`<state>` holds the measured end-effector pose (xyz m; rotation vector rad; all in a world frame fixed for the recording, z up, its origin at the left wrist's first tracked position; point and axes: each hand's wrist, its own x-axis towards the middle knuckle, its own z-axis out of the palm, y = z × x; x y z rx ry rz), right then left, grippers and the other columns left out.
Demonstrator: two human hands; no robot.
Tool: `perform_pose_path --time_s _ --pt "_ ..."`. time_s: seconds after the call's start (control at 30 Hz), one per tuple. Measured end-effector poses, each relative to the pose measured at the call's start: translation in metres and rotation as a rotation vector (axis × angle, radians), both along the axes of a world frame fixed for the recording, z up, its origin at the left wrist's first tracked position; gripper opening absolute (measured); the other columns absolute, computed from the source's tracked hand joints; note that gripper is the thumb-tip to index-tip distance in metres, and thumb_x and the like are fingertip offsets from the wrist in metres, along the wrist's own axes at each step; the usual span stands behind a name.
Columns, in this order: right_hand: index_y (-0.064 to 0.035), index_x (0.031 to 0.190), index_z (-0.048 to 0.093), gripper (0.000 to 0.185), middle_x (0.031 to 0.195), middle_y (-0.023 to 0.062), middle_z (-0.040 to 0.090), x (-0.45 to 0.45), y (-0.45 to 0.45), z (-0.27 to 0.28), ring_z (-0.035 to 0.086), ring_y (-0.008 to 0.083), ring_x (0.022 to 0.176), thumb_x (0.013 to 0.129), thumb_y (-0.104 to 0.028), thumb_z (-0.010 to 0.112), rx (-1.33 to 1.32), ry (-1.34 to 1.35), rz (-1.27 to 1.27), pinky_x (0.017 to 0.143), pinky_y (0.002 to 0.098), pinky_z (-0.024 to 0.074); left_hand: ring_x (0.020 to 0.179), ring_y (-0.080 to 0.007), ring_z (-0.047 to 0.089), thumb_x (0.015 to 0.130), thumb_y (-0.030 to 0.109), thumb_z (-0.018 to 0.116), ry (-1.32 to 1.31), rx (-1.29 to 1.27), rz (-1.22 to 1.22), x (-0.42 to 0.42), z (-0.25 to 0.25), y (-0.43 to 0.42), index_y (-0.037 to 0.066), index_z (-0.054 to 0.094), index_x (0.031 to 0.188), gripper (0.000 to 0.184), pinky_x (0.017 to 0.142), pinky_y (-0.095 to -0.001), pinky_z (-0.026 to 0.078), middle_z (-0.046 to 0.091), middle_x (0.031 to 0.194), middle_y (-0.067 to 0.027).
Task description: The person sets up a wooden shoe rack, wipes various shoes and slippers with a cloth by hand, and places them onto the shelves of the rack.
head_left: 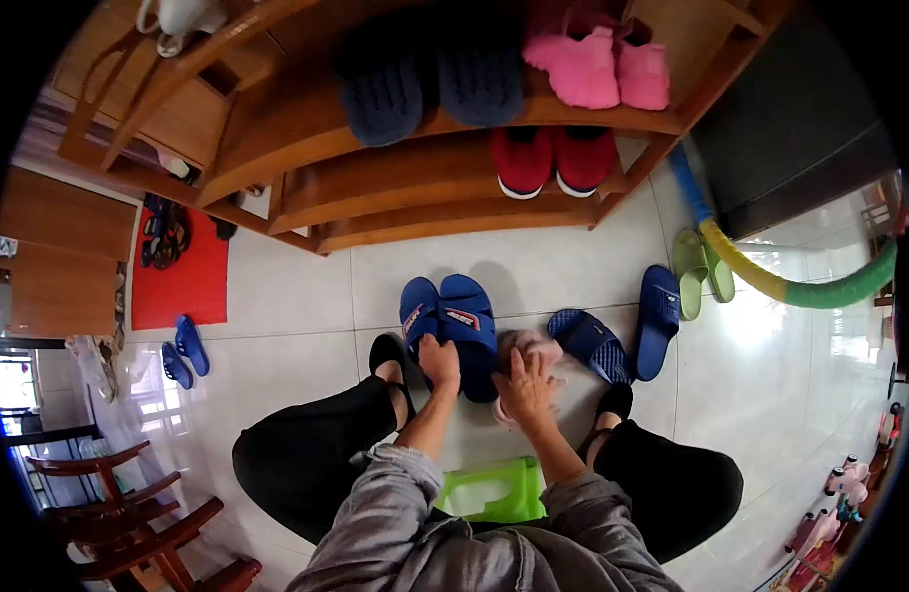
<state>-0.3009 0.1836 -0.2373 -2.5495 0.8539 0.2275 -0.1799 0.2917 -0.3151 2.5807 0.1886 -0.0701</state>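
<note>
A pair of blue slippers [463, 306] with a red and white mark on the straps stands side by side on the tiles in front of me. My left hand [439, 363] is closed at their inner edges, around the foot openings. Just right of them my right hand [526, 391] has its fingers spread over blurred, pale pink footwear [539, 347], probably slippers. Most of that pink pair is hidden by the hand. Farther right, a patterned navy slipper [590, 343] lies turned at an angle, beside another navy slipper [657, 321].
A wooden shoe rack [405, 207] holds dark knitted slippers [383, 99], pink shoes [592, 74] and red shoes [521, 163]. Green slippers [689, 271] and a colourful hoop [740, 259] are at right. A green stool [509, 490] sits between my legs. Blue slippers [190, 345] lie by a red mat [193, 286].
</note>
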Motion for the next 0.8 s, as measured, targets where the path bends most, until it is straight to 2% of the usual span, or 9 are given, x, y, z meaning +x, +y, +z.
perform_pose_path --time_s 0.1,0.2,0.23,0.33,0.5,0.53,0.67,0.7,0.8 --pt "-0.0099 0.131 0.038 0.071 0.124 0.0213 0.044 0.018 0.013 0.001 0.039 0.0393 0.116 0.070 -0.033 0.068 0.196 -0.382 -0.117 0.093 0.0406 0.0379 0.081 -0.0426 0.055 0.070 0.010 0.061 -0.039 -0.196 0.041 -0.010 0.044 -0.015 -0.005 0.052 0.078 0.019 0.072 -0.0454 0.043 0.056 0.084 -0.0247" --pt "-0.0072 0.131 0.038 0.073 0.123 0.0239 0.045 0.027 -0.005 0.039 0.042 0.0378 0.114 0.069 -0.029 0.070 0.336 -0.367 -0.208 0.091 0.0404 0.0386 0.076 -0.0425 0.054 0.069 0.010 0.060 -0.086 -0.359 0.099 -0.006 0.084 -0.022 -0.006 0.051 0.072 0.019 0.069 -0.0453 0.042 0.055 0.077 -0.0248" --pt "-0.0058 0.130 0.039 0.071 0.116 0.0263 0.051 0.031 -0.010 0.048 0.051 0.0379 0.103 0.069 -0.027 0.070 0.392 -0.372 -0.224 0.086 0.0397 0.0424 0.075 -0.0424 0.054 0.069 0.010 0.060 -0.093 -0.397 0.103 -0.001 0.099 -0.023 -0.006 0.050 0.071 0.019 0.069 -0.0452 0.042 0.055 0.076 -0.0248" --pt "-0.0047 0.128 0.041 0.069 0.108 0.0267 0.056 0.049 -0.005 0.081 0.057 0.0385 0.092 0.069 -0.026 0.070 0.454 -0.535 -0.221 0.080 0.0387 0.0458 0.070 -0.0409 0.053 0.069 0.007 0.057 -0.273 -0.441 0.036 0.025 0.135 -0.019 -0.006 0.049 0.069 0.015 0.066 -0.0433 0.042 0.055 0.072 -0.0245" --pt "-0.0025 0.132 0.035 0.066 0.111 0.0258 0.055 0.081 0.012 0.159 0.057 0.0375 0.098 0.076 -0.020 0.064 0.442 -0.920 0.015 0.081 0.0372 0.0467 0.067 -0.0189 0.050 0.074 0.002 0.053 -0.472 -0.886 0.030 0.054 0.259 -0.002 -0.006 0.053 0.076 0.008 0.065 -0.0333 0.042 0.056 0.071 -0.0143" --pt "-0.0028 0.132 0.034 0.065 0.112 0.0256 0.054 0.087 0.016 0.174 0.057 0.0377 0.099 0.076 -0.020 0.063 0.460 -0.961 0.040 0.082 0.0375 0.0463 0.083 -0.0140 0.052 0.079 0.001 0.052 -0.471 -0.913 -0.026 0.053 0.283 0.005 -0.005 0.057 0.100 0.022 0.079 -0.0264 0.042 0.061 0.094 -0.0083" --pt "-0.0034 0.135 0.028 0.066 0.118 0.0260 0.047 0.130 0.029 0.216 0.052 0.0414 0.102 0.077 -0.013 0.058 0.504 -1.043 0.144 0.083 0.0402 0.0449 0.075 -0.0124 0.048 0.077 -0.001 0.051 -0.543 -0.718 -0.053 0.097 0.329 0.027 -0.005 0.055 0.082 0.008 0.070 -0.0267 0.042 0.058 0.081 -0.0063" --pt "-0.0033 0.136 0.027 0.067 0.118 0.0265 0.046 0.146 0.030 0.226 0.052 0.0422 0.102 0.076 -0.012 0.058 0.496 -1.045 0.163 0.083 0.0408 0.0449 0.061 -0.0188 0.047 0.073 0.004 0.057 -0.635 -0.683 -0.053 0.119 0.335 0.029 -0.005 0.046 0.067 0.015 0.060 -0.0343 0.040 0.049 0.061 -0.0144" --pt "-0.0024 0.136 0.023 0.072 0.120 0.0279 0.040 0.208 0.030 0.239 0.048 0.0443 0.100 0.074 -0.008 0.058 0.465 -1.102 0.214 0.084 0.0427 0.0429 0.060 -0.0316 0.052 0.073 0.009 0.059 -0.682 -0.381 -0.082 0.187 0.353 0.033 -0.006 0.050 0.068 0.019 0.060 -0.0390 0.041 0.052 0.063 -0.0231"
